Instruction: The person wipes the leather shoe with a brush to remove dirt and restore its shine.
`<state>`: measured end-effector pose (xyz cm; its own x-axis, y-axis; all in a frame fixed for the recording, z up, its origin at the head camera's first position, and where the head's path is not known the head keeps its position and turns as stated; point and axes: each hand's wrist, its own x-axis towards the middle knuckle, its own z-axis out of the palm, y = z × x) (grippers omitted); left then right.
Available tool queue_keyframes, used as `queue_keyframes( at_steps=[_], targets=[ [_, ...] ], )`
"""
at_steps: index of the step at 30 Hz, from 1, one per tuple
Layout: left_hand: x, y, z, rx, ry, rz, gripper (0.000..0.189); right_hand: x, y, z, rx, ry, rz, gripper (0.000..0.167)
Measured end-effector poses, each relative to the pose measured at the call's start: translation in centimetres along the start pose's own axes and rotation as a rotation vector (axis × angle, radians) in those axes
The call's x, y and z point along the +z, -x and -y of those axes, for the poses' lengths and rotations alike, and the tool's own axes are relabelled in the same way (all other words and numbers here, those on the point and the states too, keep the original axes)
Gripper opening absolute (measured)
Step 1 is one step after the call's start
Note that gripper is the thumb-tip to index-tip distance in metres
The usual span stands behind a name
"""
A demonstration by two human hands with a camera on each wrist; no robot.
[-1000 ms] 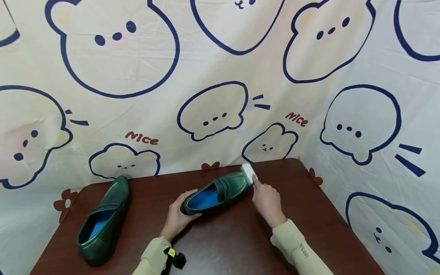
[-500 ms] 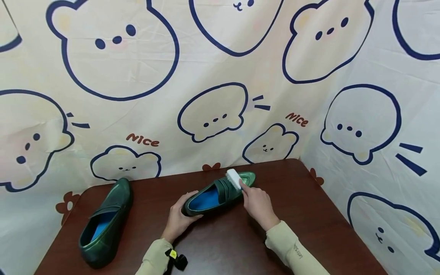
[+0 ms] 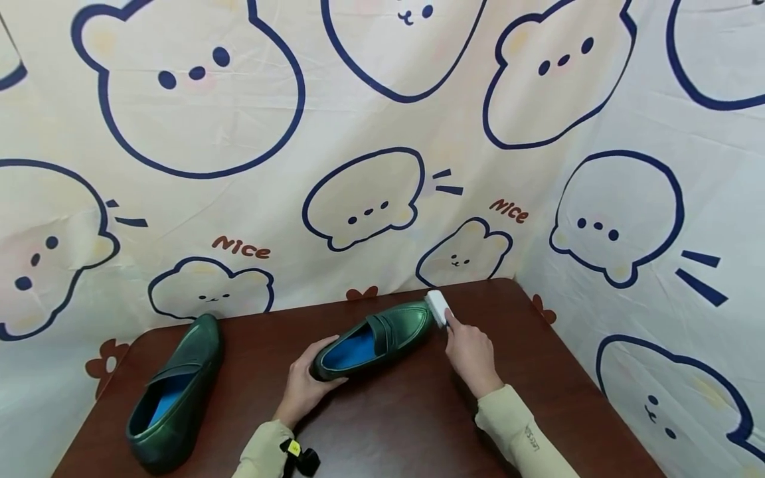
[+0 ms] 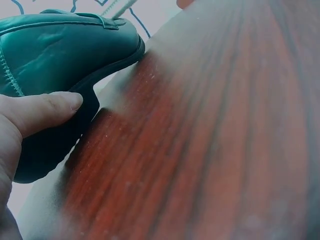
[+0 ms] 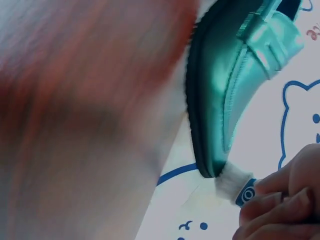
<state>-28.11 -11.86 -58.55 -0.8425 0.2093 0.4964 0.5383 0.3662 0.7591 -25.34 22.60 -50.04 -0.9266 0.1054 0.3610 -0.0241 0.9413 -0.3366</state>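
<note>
A green loafer with a blue insole is tilted above the table, toe pointing right. My left hand grips it round the heel; in the left wrist view the thumb presses on the side near the sole. My right hand holds a small white brush at the loafer's toe. In the right wrist view the brush's pale bristles touch the toe tip, and curled fingers hide most of its handle. The matching green loafer stands at the left of the table.
The dark brown wooden table has rounded far corners. Behind it and on the right hangs a pale cloth printed with bear outlines. A black strap device sits at the left sleeve.
The brush moved from the toe back toward the strap, then out to the toe tip again with my right hand. My left hand keeps its grip on the heel.
</note>
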Motion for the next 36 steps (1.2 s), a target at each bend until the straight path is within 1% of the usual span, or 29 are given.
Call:
queue_keyframes(
  at_steps=[2, 4, 6, 8, 10, 13, 15, 17, 19, 21, 23, 26, 31, 33, 36],
  targets=[
    [0.0, 0.1, 0.1, 0.000, 0.000, 0.000, 0.084, -0.2, -0.1, 0.2, 0.001, -0.025, -0.002, 0.042],
    [0.0, 0.0, 0.1, 0.014, -0.006, 0.000, 0.083, -0.4, -0.1, 0.3, -0.004, -0.064, 0.000, 0.042],
    [-0.1, -0.3, -0.1, 0.042, -0.023, 0.001, 0.084, -0.7, -0.2, 0.6, -0.015, -0.115, 0.005, 0.042],
    [-0.2, -0.9, -0.5, 0.079, -0.051, 0.009, 0.085, -0.9, -0.3, 0.8, -0.023, -0.158, 0.006, 0.042],
    [-0.3, -1.8, -0.9, 0.144, -0.104, 0.020, 0.087, -1.1, -0.3, 1.1, -0.036, -0.177, -0.020, 0.043],
    [-0.7, -3.2, -1.4, 0.279, -0.226, 0.023, 0.090, -1.3, -0.1, 1.5, -0.061, -0.185, -0.069, 0.044],
    [-1.1, -4.1, -1.5, 0.374, -0.332, 0.016, 0.093, -1.3, 0.2, 1.9, -0.101, -0.189, -0.088, 0.045],
    [-1.6, -4.8, -1.6, 0.453, -0.421, 0.014, 0.095, -1.1, 0.4, 2.3, -0.154, -0.203, -0.087, 0.046],
    [-2.1, -5.2, -1.6, 0.504, -0.490, 0.031, 0.096, -0.8, 0.6, 2.6, -0.209, -0.211, -0.070, 0.047],
    [-2.5, -5.3, -1.7, 0.540, -0.532, 0.061, 0.097, -0.5, 0.8, 2.9, -0.243, -0.212, -0.041, 0.048],
    [-2.9, -5.3, -1.7, 0.561, -0.562, 0.093, 0.097, -0.4, 1.1, 3.1, -0.260, -0.195, -0.006, 0.048],
    [-3.4, -5.0, -1.7, 0.566, -0.607, 0.128, 0.100, -0.3, 1.5, 3.3, -0.265, -0.166, 0.030, 0.048],
    [-4.0, -4.4, -1.7, 0.545, -0.652, 0.161, 0.101, -0.2, 1.9, 3.2, -0.287, -0.119, 0.032, 0.047],
    [-4.3, -3.9, -1.7, 0.533, -0.675, 0.184, 0.099, -0.2, 1.9, 3.3, -0.295, -0.125, 0.036, 0.048],
    [-4.8, -3.3, -1.6, 0.524, -0.735, 0.229, 0.094, -0.1, 2.1, 3.5, -0.304, -0.144, 0.046, 0.048]
  ],
)
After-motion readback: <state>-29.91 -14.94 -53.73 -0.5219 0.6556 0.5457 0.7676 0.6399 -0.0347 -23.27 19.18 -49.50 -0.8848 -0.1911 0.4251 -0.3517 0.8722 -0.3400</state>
